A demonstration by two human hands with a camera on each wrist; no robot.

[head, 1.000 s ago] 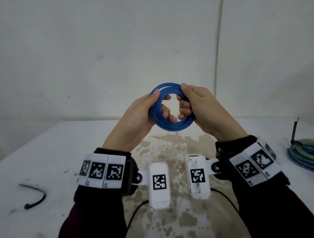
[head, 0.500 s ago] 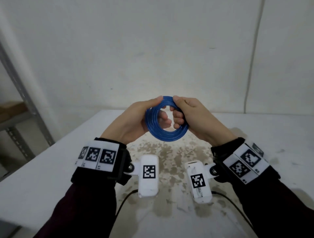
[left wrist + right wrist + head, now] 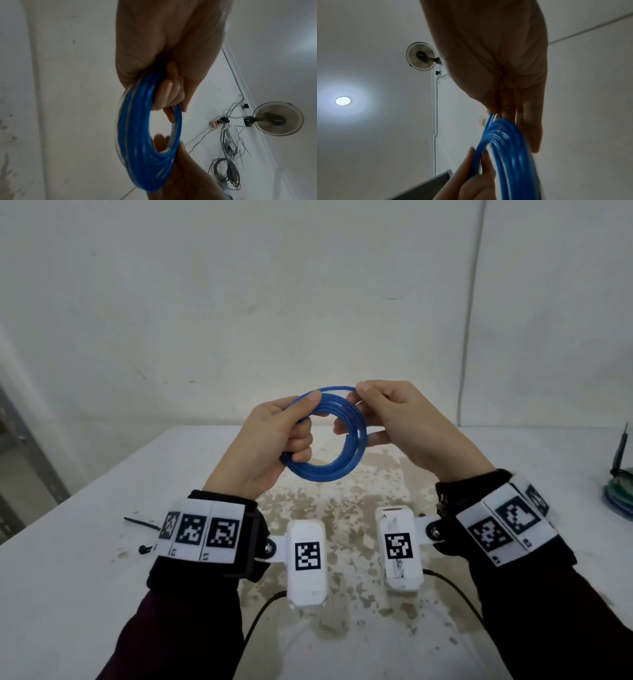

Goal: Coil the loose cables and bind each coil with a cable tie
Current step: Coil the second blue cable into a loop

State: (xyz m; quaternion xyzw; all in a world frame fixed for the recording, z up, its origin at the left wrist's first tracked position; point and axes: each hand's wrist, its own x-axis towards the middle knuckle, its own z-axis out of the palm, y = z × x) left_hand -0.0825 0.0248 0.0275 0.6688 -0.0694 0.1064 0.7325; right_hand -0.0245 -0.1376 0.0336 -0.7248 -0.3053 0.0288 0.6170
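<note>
Gripping the blue cable coil (image 3: 329, 436), left hand (image 3: 270, 440) fingers stay clamped; right hand (image 3: 394, 419) now only pinches its top, so binding comes next.

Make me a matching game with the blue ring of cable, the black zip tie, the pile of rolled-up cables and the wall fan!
Things:
1. blue coiled cable
2. black plastic cable tie
3. stack of coiled cables
4. round wall fan

Places:
A. lying on the white table, beside the left wrist
B. mounted high on the wall
C. held in the air by the left hand and the right hand
D. at the table's right edge

Pairs: 1-C, 2-A, 3-D, 4-B
</note>
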